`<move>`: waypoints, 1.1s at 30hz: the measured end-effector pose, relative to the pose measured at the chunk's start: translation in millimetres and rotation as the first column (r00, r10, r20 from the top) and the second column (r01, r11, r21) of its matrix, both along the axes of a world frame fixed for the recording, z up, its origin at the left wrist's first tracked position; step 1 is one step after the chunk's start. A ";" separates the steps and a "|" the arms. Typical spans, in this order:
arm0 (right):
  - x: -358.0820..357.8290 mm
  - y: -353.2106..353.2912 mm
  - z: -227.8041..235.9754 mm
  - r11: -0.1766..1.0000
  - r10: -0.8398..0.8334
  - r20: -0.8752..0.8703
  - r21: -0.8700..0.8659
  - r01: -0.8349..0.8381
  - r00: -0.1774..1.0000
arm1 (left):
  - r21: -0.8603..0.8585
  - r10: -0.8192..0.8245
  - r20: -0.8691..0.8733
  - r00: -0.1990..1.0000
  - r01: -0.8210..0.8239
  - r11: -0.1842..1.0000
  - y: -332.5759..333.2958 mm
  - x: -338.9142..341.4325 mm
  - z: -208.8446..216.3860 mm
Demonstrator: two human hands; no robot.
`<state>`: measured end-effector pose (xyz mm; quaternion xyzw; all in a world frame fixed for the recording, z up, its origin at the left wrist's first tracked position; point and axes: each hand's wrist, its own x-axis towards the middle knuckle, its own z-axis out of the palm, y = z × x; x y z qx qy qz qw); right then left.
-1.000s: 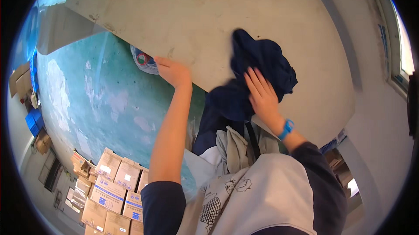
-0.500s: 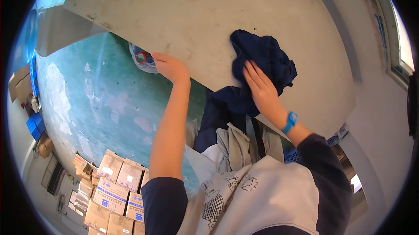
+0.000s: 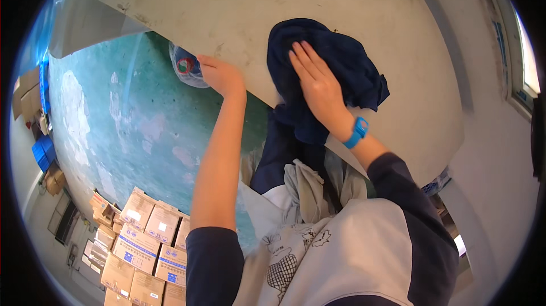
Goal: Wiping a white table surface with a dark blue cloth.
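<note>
A crumpled navy blue cloth [image 3: 355, 73] lies on the pale tabletop [image 3: 227, 4], and part of it hangs over the near edge. My right hand [image 3: 321, 87] presses flat on top of it, fingers stretched out and palm down. Around the right wrist is a blue watch [image 3: 357, 132]. Further left, my left hand [image 3: 223, 77] rests at the table's edge with its fingers extended, holding nothing that I can see. Just beyond its fingertips, under the edge, a clear plastic bag [image 3: 187, 70] shows with a red ring-shaped thing in it.
Stacked cardboard boxes [image 3: 133, 243] stand on the worn green floor [image 3: 131, 135] at the lower left. A grey translucent sheet [image 3: 91, 24] hangs by the table's far left corner. A white wall [image 3: 489, 152] runs along the right side.
My right hand has slid left and away from me on the cloth, whose far part has shifted the same way and spread flatter. The left hand has stayed at the edge.
</note>
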<state>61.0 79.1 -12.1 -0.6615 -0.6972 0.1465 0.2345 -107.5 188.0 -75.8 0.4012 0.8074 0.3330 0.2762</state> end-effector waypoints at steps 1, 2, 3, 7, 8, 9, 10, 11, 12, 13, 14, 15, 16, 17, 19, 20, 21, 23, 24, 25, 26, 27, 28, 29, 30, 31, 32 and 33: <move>1.5 -13.1 8.8 0.999 -0.008 -0.027 -0.042 0.007 1.000 | -0.002 0.005 -0.010 1.000 -0.005 1.000 -2.1 -5.2 0.5; 2.0 -38.8 13.7 0.999 -0.004 -0.037 -0.046 0.002 0.999 | 0.021 0.005 -0.010 1.000 -0.005 1.000 -3.7 -11.2 -0.5; 5.0 -70.2 12.2 0.996 -0.001 0.002 -0.091 0.001 1.000 | 0.053 0.004 -0.004 1.000 -0.004 0.999 -1.9 -14.3 -1.1; 15.4 -88.2 2.1 0.998 0.031 0.085 -0.064 -0.026 0.996 | 0.012 0.008 0.021 1.000 -0.009 1.000 -2.5 -5.6 -2.5; 11.1 -70.4 6.6 0.998 0.027 0.087 -0.063 -0.022 0.996 | 0.055 0.021 0.045 0.999 -0.023 0.998 -3.4 -1.8 -1.6; 4.2 -41.2 7.6 0.997 0.036 0.050 -0.074 -0.032 0.998 | 0.098 0.032 0.071 0.997 -0.039 0.994 -3.3 1.0 -0.5; -4.8 -12.5 8.3 0.996 0.050 0.008 -0.078 -0.049 0.999 | 0.105 0.034 0.069 0.997 -0.041 0.994 -1.1 0.4 5.2; -10.8 5.7 -1.2 0.999 0.040 -0.015 -0.022 -0.040 0.999 | 0.067 0.027 0.032 0.999 -0.029 0.997 -0.4 1.0 6.0; -10.5 4.5 3.4 0.999 0.015 -0.042 -0.038 -0.017 0.999 | 0.028 0.018 -0.004 1.000 -0.018 0.999 -0.1 2.1 6.9; -14.5 2.3 11.0 0.999 -0.007 -0.075 -0.051 0.003 0.997 | 0.035 0.028 -0.011 1.000 -0.027 0.999 0.5 -1.0 7.5; -15.6 -15.7 13.5 0.999 0.003 -0.085 -0.049 -0.008 0.996 | 0.049 0.021 -0.032 0.999 -0.020 0.999 -1.6 -5.8 5.7; -6.9 -46.1 15.6 0.996 -0.018 -0.012 -0.093 0.017 1.000 | 0.061 0.007 -0.039 0.999 -0.005 0.998 -2.1 -5.4 4.7; 2.2 -70.0 16.3 0.990 -0.040 0.063 -0.135 0.049 0.997 | 0.061 0.004 -0.035 0.999 -0.002 0.998 -1.1 -4.0 5.1; 6.8 -87.3 14.9 0.988 -0.046 0.062 -0.143 0.055 0.997 | 0.082 0.009 -0.019 1.000 -0.007 0.997 -3.4 -5.4 3.5; 14.9 -98.3 19.9 0.979 -0.053 0.116 -0.192 0.075 0.992 | 0.116 0.010 0.005 1.000 -0.010 0.993 -2.2 -4.5 4.3; 11.4 -90.0 18.3 0.983 -0.043 0.082 -0.176 0.057 0.996 | 0.080 0.009 -0.008 1.000 -0.008 0.997 -2.1 -5.7 2.6; 10.5 -72.7 12.8 0.982 -0.058 0.025 -0.181 0.062 0.998 | 0.045 0.006 -0.022 1.000 -0.005 0.999 -1.2 -6.4 1.4; 2.5 -12.1 0.1 0.991 -0.074 -0.013 -0.112 0.072 0.997 | 0.074 0.005 -0.035 0.999 -0.002 0.997 -2.9 -6.1 -7.0; -3.1 20.7 -5.2 0.994 -0.105 -0.035 -0.031 0.104 0.994 | 0.101 0.020 -0.056 0.998 -0.014 0.995 -0.6 -4.6 -10.5; -10.7 49.5 -7.4 0.990 -0.141 0.053 0.022 0.140 0.989 | 0.120 0.013 -0.057 0.998 -0.006 0.993 2.0 -5.9 -11.3; -5.7 59.6 -9.4 0.984 -0.170 0.129 0.084 0.160 0.977 | 0.046 0.001 -0.057 0.998 0.001 0.999 2.5 -0.6 -10.1; 2.3 62.4 -11.6 0.973 -0.205 0.205 0.145 0.177 0.957 | -0.028 -0.014 -0.056 0.998 0.012 1.000 2.3 5.5 -8.5; -1.6 50.7 -9.8 0.970 -0.215 0.199 0.161 0.184 0.956 | -0.011 -0.020 -0.058 0.998 0.020 1.000 0.8 -4.6 -13.1; -6.9 23.6 -3.2 0.973 -0.231 0.089 0.045 0.228 0.969 | 0.054 -0.022 -0.126 0.992 0.029 0.998 -0.2 -16.4 -21.0; -4.0 -9.0 1.2 0.962 -0.263 -0.007 -0.082 0.262 0.965 | 0.109 -0.028 -0.180 0.983 0.048 0.993 -2.1 -18.9 -25.6; 5.1 -47.3 -1.3 0.959 -0.255 0.092 -0.100 0.264 0.963 | 0.110 -0.048 -0.163 0.985 0.067 0.992 -5.0 -20.9 -25.9; 14.6 -77.5 0.3 0.957 -0.243 0.189 -0.116 0.267 0.952 | 0.058 -0.040 -0.090 0.995 0.045 0.997 -5.3 -24.0 -21.6; 21.2 -91.9 5.2 0.952 -0.263 0.205 -0.102 0.288 0.943 | 0.006 -0.030 -0.015 0.999 0.030 1.000 -2.1 -21.6 -17.6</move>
